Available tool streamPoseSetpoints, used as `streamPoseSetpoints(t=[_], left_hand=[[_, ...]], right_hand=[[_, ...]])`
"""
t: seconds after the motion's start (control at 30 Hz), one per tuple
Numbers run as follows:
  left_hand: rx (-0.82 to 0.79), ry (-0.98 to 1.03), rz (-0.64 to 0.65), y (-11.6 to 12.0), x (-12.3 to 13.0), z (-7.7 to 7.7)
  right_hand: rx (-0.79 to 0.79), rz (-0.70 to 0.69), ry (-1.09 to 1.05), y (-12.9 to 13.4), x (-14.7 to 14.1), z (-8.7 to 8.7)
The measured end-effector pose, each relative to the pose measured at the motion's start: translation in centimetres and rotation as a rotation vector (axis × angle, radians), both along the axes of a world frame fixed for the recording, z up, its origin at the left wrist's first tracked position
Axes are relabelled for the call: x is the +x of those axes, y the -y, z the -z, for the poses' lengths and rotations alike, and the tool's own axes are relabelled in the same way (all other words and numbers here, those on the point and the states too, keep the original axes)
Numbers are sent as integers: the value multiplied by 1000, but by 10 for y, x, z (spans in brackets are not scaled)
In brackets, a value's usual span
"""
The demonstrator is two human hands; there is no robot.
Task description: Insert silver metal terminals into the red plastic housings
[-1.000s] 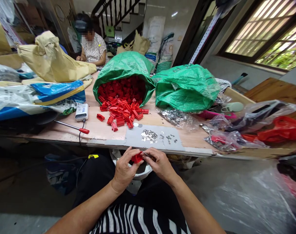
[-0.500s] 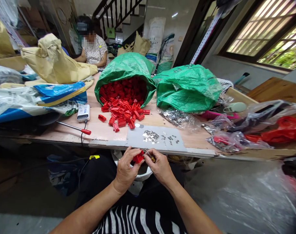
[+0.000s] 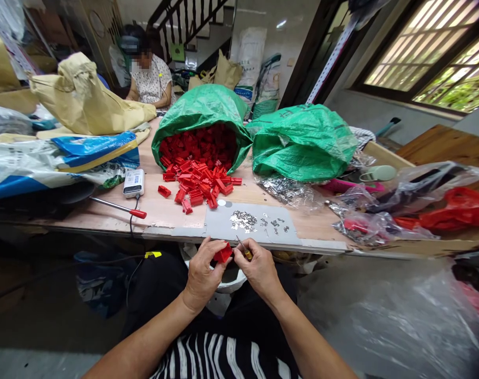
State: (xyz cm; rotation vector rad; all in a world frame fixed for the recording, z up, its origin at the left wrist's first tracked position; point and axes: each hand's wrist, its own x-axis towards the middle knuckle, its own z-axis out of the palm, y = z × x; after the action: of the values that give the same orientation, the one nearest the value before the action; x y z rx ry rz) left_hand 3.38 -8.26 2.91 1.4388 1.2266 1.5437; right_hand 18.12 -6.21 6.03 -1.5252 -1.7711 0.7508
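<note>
My left hand (image 3: pixel 206 268) pinches a small red plastic piece (image 3: pixel 223 253) between thumb and fingers, just past the table's front edge. Close on its right, my right hand (image 3: pixel 259 267) is closed round a thin pointed tool (image 3: pixel 247 254) with a yellow handle, its metal tip pointing up and to the left. Whether the right fingertips also pinch a small part is too small to tell. Beyond the hands, a grey mat (image 3: pixel 219 226) carries a heap of small shiny metal parts (image 3: pixel 243 221) and several scattered darker ones (image 3: pixel 277 225).
Red pieces (image 3: pixel 200 184) spill from an open green sack (image 3: pixel 203 100). A second green sack (image 3: pixel 302 142) lies to its right. A red-handled rod (image 3: pixel 137 212) and a white power bank (image 3: pixel 134 182) lie leftward. Below my hands is a white bucket (image 3: pixel 233 286). Another person (image 3: pixel 152 79) sits across the table.
The tool's tip has swung up and away from the red piece, and my right fingers have moved slightly right. My left hand still grips the red piece in much the same place.
</note>
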Motion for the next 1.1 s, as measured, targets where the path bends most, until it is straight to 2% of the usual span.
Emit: streamPoseSetpoints(t=[0.17,0.33,0.43,0.57,0.7,0.8,0.93,1.1], left_hand=[[65,-56,-17,0,1,1],[247,-289,-62,-2,1,7],[293,-368,-87,-2,1,8],[297,-387,-94,-2,0,6],[267,-389,-104,-2,-1,5],[246,-392,-107,-1,-1,5],[242,-395,-90,-1,0,6],[250,-410,-48,1,0,11]], right_hand=[[-7,-13,24,0,1,0],[-35,-34,33,-1,0,-4],[-32,-42,35,-1,0,-4],[-59,-103,9,-4,5,2],[-125,-215,-158,-11,13,10],[-153,-237,-284,-16,18,15],[-186,-245,-315,-20,19,20],[-314,-327,-407,-22,18,25]])
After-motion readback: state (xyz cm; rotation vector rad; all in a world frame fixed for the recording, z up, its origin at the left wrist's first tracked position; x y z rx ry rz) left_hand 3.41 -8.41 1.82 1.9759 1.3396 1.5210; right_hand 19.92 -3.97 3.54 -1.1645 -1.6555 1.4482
